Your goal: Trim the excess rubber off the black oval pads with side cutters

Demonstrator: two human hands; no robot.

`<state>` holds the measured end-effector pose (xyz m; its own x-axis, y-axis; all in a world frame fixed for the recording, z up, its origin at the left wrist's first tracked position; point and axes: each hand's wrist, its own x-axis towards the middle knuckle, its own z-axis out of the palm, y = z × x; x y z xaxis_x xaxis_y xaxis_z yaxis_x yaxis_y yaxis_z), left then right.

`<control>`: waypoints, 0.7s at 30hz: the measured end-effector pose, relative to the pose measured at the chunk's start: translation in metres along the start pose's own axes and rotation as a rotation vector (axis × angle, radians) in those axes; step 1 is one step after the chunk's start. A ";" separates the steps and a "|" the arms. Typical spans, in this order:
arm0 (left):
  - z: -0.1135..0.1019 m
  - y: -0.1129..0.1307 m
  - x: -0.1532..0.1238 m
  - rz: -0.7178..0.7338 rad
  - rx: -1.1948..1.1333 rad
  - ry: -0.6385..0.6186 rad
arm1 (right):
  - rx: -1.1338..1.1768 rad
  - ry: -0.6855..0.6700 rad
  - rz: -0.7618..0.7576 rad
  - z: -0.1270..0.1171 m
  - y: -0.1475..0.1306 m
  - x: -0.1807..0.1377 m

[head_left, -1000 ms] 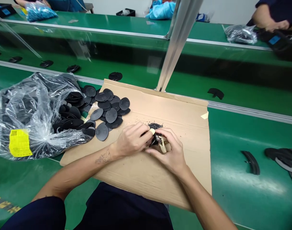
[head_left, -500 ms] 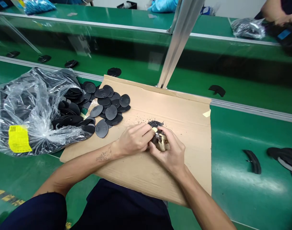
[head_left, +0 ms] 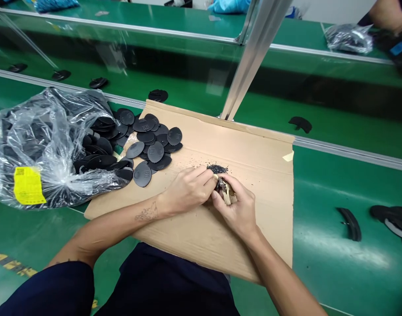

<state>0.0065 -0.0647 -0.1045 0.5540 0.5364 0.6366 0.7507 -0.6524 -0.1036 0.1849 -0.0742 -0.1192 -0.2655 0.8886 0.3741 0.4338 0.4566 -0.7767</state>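
Note:
My right hand (head_left: pixel 239 204) is curled round a crumpled wad of beige tape (head_left: pixel 227 193) speckled with dark bits. Against its left side, my left hand (head_left: pixel 196 186) is closed in a pinch, a pale scrap of the wad showing at its fingertips. Just beyond the fingers lies a small heap of black crumbs (head_left: pixel 217 169) on a cardboard sheet (head_left: pixel 243 140). Left of the hands, several black oval discs (head_left: pixel 155 152) with embossed marks lie overlapping on the cardboard.
A clear plastic bag (head_left: pixel 52 145) with a yellow label, full of black discs, stands on the left. A metal post (head_left: pixel 242 79) rises behind the cardboard. Black curved parts (head_left: pixel 350 224) lie on the green surface to the right. Another person's arm (head_left: pixel 390 17) shows at the upper right.
The view has shifted slightly. My left fingertips and the pale scrap have moved a little at the wad, and more of the wad's opening shows in my right hand.

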 end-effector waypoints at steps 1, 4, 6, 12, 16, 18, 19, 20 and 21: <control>0.001 0.000 0.000 -0.003 -0.005 0.003 | -0.006 0.011 -0.016 0.000 -0.001 0.000; 0.003 0.000 0.000 -0.025 -0.026 0.001 | -0.033 0.045 -0.073 0.001 0.001 0.000; 0.004 0.000 0.000 -0.038 -0.042 -0.012 | -0.058 0.053 -0.092 0.002 0.003 0.001; 0.002 -0.004 0.003 -0.058 -0.108 -0.163 | -0.064 0.009 -0.096 0.000 0.012 0.003; 0.000 -0.005 0.008 -0.091 -0.156 -0.397 | -0.035 -0.048 -0.038 0.001 0.015 0.006; 0.000 -0.004 0.011 -0.103 -0.144 -0.426 | -0.010 -0.046 -0.006 0.002 0.015 0.007; 0.001 -0.003 0.012 -0.104 -0.138 -0.420 | -0.001 -0.042 0.008 0.002 0.015 0.007; 0.002 -0.003 0.014 -0.104 -0.134 -0.407 | 0.005 -0.036 0.021 0.003 0.015 0.007; 0.004 -0.003 0.015 -0.104 -0.136 -0.394 | 0.008 -0.027 0.033 0.003 0.015 0.007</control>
<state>0.0141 -0.0530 -0.0973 0.5923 0.7497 0.2952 0.7706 -0.6341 0.0642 0.1870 -0.0611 -0.1299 -0.2748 0.9015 0.3345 0.4355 0.4268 -0.7926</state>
